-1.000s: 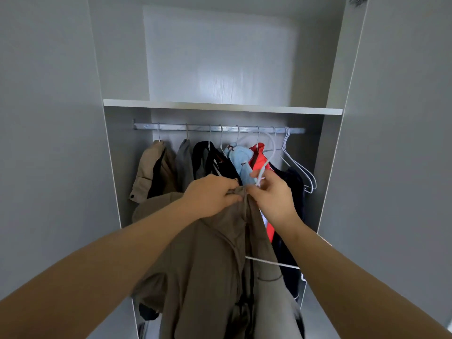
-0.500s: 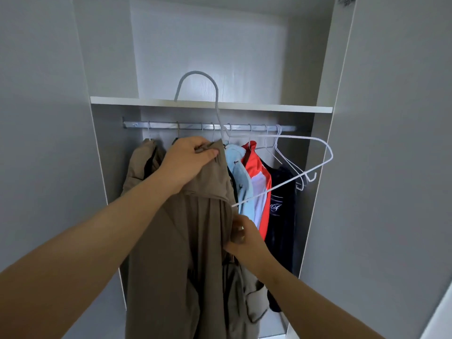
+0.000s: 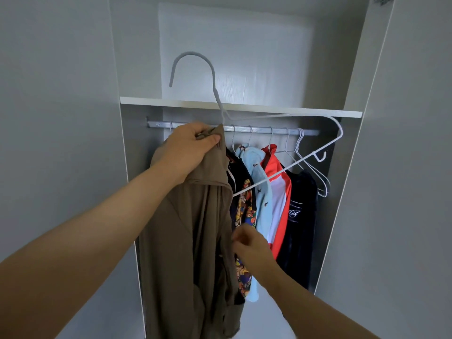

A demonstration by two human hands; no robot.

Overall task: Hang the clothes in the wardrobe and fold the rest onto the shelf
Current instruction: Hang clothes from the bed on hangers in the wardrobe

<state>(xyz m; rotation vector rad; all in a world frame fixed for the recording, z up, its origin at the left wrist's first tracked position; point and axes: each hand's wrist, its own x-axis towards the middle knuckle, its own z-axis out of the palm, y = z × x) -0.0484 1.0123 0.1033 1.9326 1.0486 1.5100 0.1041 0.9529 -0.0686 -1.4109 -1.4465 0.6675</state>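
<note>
A long brown garment [image 3: 190, 241] hangs from my left hand [image 3: 188, 150], which grips its collar together with a white wire hanger [image 3: 288, 116]. The hanger's hook rises above the shelf edge, and its right shoulder sticks out bare to the right, so only the left side sits inside the garment. My right hand [image 3: 249, 245] is lower down at the garment's front edge, fingers curled against the fabric; whether it pinches the cloth is unclear. The wardrobe rail [image 3: 269, 130] runs just behind my left hand.
On the rail hang a patterned dark shirt [image 3: 244, 211], a light blue garment [image 3: 261, 192], a red and white top [image 3: 278, 192], a black top [image 3: 298, 216] and several bare white hangers [image 3: 315, 172]. A white shelf [image 3: 305, 111] lies above. Grey wardrobe walls stand on both sides.
My left hand has lifted the garment and hanger up to rail height. My right hand has let go of the collar and dropped to the garment's front edge, and I have moved closer.
</note>
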